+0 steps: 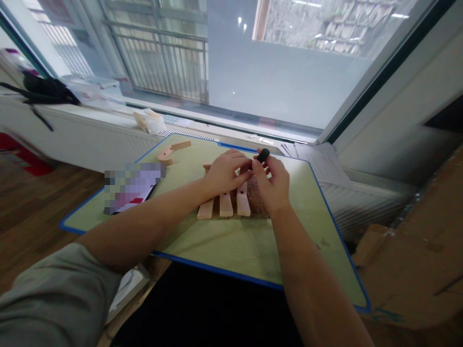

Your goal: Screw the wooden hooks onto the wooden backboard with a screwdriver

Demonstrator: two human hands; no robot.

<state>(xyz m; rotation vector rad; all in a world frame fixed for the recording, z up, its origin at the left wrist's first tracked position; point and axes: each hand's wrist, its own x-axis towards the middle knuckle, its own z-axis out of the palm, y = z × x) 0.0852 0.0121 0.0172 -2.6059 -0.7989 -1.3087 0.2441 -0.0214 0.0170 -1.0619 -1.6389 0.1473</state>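
Note:
My right hand (274, 185) is closed, thumb and fingers pinching a short black piece with a rounded end (264, 155); its exact kind is unclear. Close beside it, my left hand (227, 171) bends over the work with thumb and fingertips drawn together near the right fingertips. Whatever those left fingers pinch is hidden. Beneath both hands lie several pale wooden pieces (226, 206), side by side, some with dark holes. They rest on a brown, partly covered flat piece (257, 205) on the table.
A curved wooden piece (172, 153) lies at the far left of the blue-edged green table (231, 246). Nearer sits a flat item with a blurred face (135, 188). Behind is a windowsill with a crumpled bag (150, 121); a cardboard box (415, 260) stands right.

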